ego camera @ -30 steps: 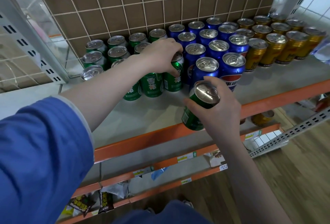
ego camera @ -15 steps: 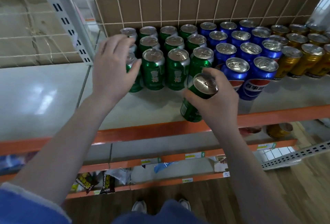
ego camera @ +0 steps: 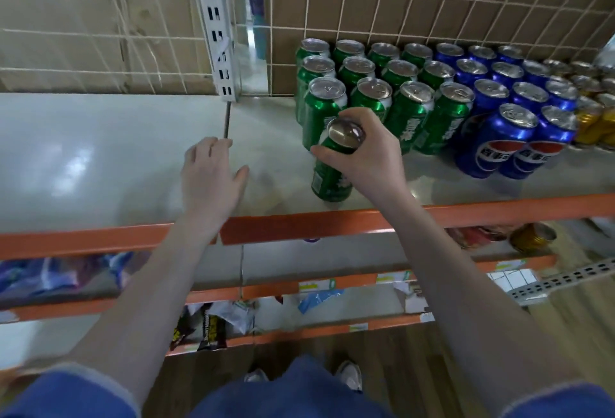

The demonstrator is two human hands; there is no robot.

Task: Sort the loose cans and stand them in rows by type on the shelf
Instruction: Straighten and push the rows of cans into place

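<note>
- The right hand (ego camera: 369,154) has its grip clamped round the upper part of a green can (ego camera: 329,174), fingers and thumb curled about its rim.
- That green can leans a little, its foot on or just over the grey shelf (ego camera: 116,158); which of the two I cannot tell. It is near the orange front rail (ego camera: 332,228) and just in front of the green rows.
- The left hand (ego camera: 209,174) hangs over bare shelf to the left of the can, grip apart, fingers loosely spread, holding nothing.
- The green cans (ego camera: 369,84) stand upright in rows against the back, four across.
- Beside them on the right, touching, stand the blue cans (ego camera: 499,111), also in rows.
- Further right, at the frame's edge, are gold cans (ego camera: 592,118), blurred.
- Behind the rows is a wire grid (ego camera: 399,8) over brown board, and a white slotted upright (ego camera: 216,25) stands at the shelf's back, left of the cans.
- On the shelf below lies a gold can (ego camera: 532,238) on its side; snack packets (ego camera: 206,324) lie lower still.
</note>
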